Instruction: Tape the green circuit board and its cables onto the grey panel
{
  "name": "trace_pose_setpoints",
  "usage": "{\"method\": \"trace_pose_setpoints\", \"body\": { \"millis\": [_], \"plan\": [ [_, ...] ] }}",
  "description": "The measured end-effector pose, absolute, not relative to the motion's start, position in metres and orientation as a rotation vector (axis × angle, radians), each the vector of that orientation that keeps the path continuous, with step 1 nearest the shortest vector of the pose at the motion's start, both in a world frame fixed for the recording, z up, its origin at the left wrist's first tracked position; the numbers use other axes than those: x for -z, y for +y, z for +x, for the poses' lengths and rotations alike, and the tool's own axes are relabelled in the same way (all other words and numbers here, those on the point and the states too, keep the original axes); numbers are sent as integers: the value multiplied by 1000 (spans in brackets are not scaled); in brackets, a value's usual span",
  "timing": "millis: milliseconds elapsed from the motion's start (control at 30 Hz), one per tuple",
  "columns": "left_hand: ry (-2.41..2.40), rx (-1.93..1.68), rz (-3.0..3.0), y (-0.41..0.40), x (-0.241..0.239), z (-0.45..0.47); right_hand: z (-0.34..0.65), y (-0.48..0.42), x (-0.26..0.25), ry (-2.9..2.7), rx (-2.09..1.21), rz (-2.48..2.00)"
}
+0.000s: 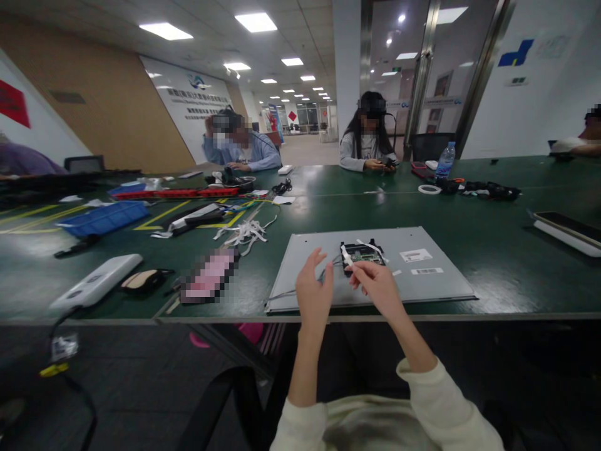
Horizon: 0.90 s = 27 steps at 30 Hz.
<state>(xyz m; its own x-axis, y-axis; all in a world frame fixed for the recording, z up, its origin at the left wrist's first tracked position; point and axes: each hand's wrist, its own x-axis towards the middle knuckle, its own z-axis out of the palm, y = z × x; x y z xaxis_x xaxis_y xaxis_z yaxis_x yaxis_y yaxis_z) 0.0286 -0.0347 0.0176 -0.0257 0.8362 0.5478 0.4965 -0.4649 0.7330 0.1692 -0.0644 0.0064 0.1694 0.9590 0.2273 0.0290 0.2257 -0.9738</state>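
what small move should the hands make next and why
Probably bring the left hand in to steady the circuit board: that hand is open and seems to hold nothing, while the right hand pinches a white strip by the board's left end.

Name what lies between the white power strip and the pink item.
The head view shows a beige-and-black object between them, on the green tabletop.

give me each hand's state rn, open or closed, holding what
Left hand: open, thumb and fingers apart, no held object visible.
Right hand: fingertips closed, pinching a narrow white strip.
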Motion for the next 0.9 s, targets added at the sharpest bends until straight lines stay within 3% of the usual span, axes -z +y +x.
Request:
{"method": "trace_pose_setpoints", "body": {
  "millis": [233, 900],
  "plan": [
    [1764, -940, 2369, -33, -2, 6, 165, -41, 3, -1200, -870, -1149],
    [1709, -980, 2489, -24, 3, -7, 127, -21, 2, -1231, -1019, -1066]
  ]
}}
